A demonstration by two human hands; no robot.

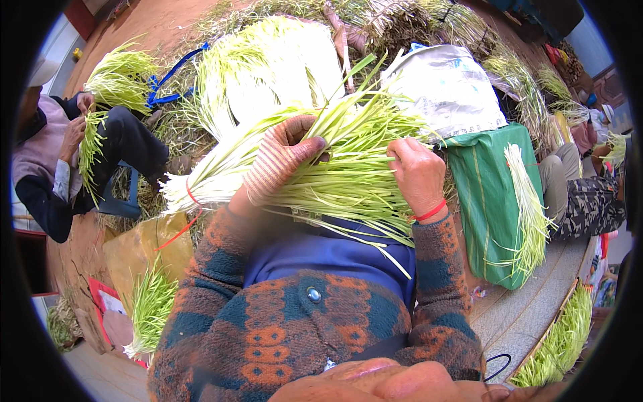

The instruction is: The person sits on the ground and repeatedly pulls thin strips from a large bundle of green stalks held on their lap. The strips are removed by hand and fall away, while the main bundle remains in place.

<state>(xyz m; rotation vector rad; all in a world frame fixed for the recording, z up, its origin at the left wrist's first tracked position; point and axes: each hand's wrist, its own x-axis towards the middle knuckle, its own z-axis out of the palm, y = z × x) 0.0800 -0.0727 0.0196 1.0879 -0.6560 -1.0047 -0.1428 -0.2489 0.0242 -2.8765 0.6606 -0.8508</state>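
Observation:
Across my lap lies a large bundle of pale green chives (351, 181), its white stem ends to the left. A red tie (193, 197) circles the stems and its loose end hangs down. My left hand (281, 163), in a striped knit glove with the fingertips bare, grips some leaves on top of the bundle between thumb and fingers. At the leafy right end, my bare right hand (421, 173) pinches leaf tips. A red band (431, 211) is around that wrist. Loose leaf ends droop over the blue cloth (321, 261) on my lap.
Beyond my lap is a big pile of chives (281, 65), beside a white woven sack (447, 93). A tied bunch (525, 216) lies on a green tarp-covered block (482, 201) at right. A seated person (55, 135) handles chives at left. More bunches (153, 304) lie lower left.

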